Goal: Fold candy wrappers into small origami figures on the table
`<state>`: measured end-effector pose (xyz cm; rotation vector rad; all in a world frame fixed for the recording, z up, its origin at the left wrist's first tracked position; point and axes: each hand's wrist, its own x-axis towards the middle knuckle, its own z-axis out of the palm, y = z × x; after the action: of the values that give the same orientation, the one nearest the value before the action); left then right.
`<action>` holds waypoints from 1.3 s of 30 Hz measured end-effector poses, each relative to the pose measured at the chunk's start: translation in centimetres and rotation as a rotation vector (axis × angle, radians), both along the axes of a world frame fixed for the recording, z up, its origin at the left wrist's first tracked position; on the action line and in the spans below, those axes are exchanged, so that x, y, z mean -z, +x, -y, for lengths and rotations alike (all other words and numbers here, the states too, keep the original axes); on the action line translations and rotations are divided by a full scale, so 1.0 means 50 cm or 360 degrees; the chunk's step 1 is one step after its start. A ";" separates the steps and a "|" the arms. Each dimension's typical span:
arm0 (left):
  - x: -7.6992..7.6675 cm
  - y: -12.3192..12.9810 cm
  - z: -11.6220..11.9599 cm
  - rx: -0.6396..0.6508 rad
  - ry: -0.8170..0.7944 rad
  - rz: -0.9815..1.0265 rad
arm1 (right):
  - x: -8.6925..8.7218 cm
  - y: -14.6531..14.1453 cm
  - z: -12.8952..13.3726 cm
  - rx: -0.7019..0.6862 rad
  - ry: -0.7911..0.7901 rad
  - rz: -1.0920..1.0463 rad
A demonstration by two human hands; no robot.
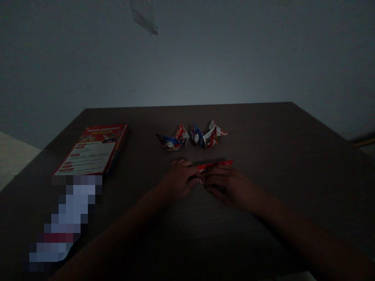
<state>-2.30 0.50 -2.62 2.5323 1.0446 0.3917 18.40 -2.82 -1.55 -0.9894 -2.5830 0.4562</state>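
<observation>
A strip of folded red paper [225,162] lies on the dark table in front of me, and both hands cover much of it. My left hand [182,177] has its fingers closed at the paper's left end. From the other side my right hand [230,183] presses on the paper with bent fingers, and the two hands nearly meet at the thumbs. Just beyond them stand two folded paper boats in red, blue and white, a left one [172,142] and a right one [206,137]. The dim light hides the exact finger grip.
On the left of the table [263,128] lies a stack of printed red and white sheets or booklets [90,152]. Nearer to me is a pale, pixelated object [68,218]. A grey wall [205,58] stands behind the table's far edge.
</observation>
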 end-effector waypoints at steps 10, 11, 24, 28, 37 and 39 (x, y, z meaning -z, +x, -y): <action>-0.002 0.002 0.004 -0.0125 -0.0078 0.0081 | -0.001 0.000 0.007 -0.0069 0.0117 0.0083; -0.002 0.002 0.004 -0.0130 -0.0094 0.0112 | -0.001 0.000 0.007 -0.0071 0.0127 0.0090; -0.002 0.000 -0.008 -0.0252 -0.0259 0.0264 | 0.002 0.000 0.012 -0.0035 0.0166 0.0226; -0.006 0.001 -0.005 -0.0279 -0.0247 0.0241 | 0.003 -0.003 0.013 -0.0028 0.0169 0.0252; -0.014 -0.007 -0.008 -0.0319 -0.0344 0.0212 | 0.002 -0.013 0.017 0.0011 0.0161 0.0302; -0.015 -0.009 -0.008 -0.0315 -0.0359 0.0198 | 0.001 -0.015 0.018 0.0025 0.0160 0.0307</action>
<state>-2.76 0.91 -1.89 2.1864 1.2214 0.4516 17.66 -3.69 -1.61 -1.0646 -2.7349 0.2341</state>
